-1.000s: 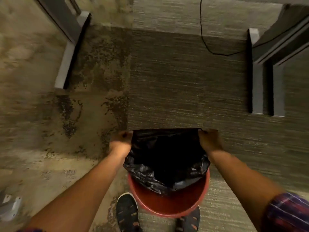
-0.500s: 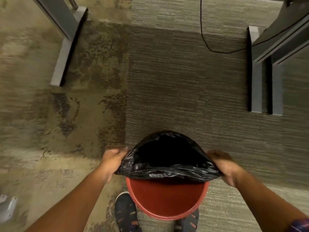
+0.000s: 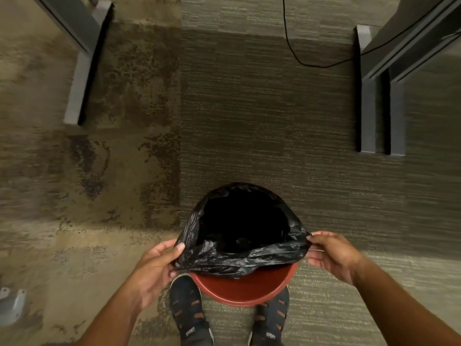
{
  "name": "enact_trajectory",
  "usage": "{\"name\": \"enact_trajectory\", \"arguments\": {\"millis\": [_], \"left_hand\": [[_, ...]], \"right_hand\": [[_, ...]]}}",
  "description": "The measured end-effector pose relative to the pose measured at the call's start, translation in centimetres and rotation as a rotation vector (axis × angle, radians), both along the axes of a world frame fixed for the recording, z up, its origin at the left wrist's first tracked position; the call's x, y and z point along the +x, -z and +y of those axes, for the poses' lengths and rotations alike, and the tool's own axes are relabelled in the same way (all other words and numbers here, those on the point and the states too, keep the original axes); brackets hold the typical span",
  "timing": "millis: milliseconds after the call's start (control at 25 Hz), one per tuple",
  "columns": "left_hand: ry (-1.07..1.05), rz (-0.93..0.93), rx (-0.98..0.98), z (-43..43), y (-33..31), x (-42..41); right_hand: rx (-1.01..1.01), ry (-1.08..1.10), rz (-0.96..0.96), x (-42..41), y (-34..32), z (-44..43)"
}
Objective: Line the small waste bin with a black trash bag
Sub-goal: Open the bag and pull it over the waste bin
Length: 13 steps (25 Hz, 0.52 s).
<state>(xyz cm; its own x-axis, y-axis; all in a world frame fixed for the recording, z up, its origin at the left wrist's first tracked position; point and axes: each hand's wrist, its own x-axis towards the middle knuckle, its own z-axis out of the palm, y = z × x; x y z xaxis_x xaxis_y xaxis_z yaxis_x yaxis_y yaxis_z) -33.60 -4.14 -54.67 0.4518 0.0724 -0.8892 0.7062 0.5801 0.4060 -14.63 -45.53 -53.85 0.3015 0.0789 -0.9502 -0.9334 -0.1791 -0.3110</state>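
A small red waste bin [image 3: 245, 290] stands on the carpet between my feet. A black trash bag [image 3: 239, 258] hangs open inside it, its far edge folded over the bin's far rim; the near red rim and inner wall stay bare. My left hand [image 3: 154, 265] pinches the bag's left edge between thumb and fingers. My right hand [image 3: 329, 253] pinches the bag's right edge, pulling it outward past the bin's side. The bag's inside is dark and its bottom is hidden.
My two dark shoes [image 3: 187, 310] flank the bin. Grey desk legs [image 3: 79, 78] stand at the far left and more grey legs [image 3: 369, 96] at the right. A black cable [image 3: 299, 58] loops over the carpet ahead. A grey bracket [image 3: 12, 305] lies at the lower left.
The bag's mouth has been lowered and spread over the bin's far rim. Both hands have moved down and toward me along the bag's edge.
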Motion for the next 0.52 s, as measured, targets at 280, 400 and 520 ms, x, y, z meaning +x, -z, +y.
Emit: {"name": "enact_trajectory", "arguments": {"millis": [280,400,520], "left_hand": [[-0.467,-0.093,-0.161,-3.1,-1.3,-1.6],[-0.371,-0.065,-0.085,-5.3,-1.7,-1.5],[-0.148,0.043,0.127,-6.9,-1.9,-2.2]], "right_hand": [[0.144,0.389,0.064,-2.1,0.6,1.6],[0.254,0.459,0.023,-3.7,1.1,1.5],[0.225,0.426,-0.002,-5.4,1.6,0.4]]}}
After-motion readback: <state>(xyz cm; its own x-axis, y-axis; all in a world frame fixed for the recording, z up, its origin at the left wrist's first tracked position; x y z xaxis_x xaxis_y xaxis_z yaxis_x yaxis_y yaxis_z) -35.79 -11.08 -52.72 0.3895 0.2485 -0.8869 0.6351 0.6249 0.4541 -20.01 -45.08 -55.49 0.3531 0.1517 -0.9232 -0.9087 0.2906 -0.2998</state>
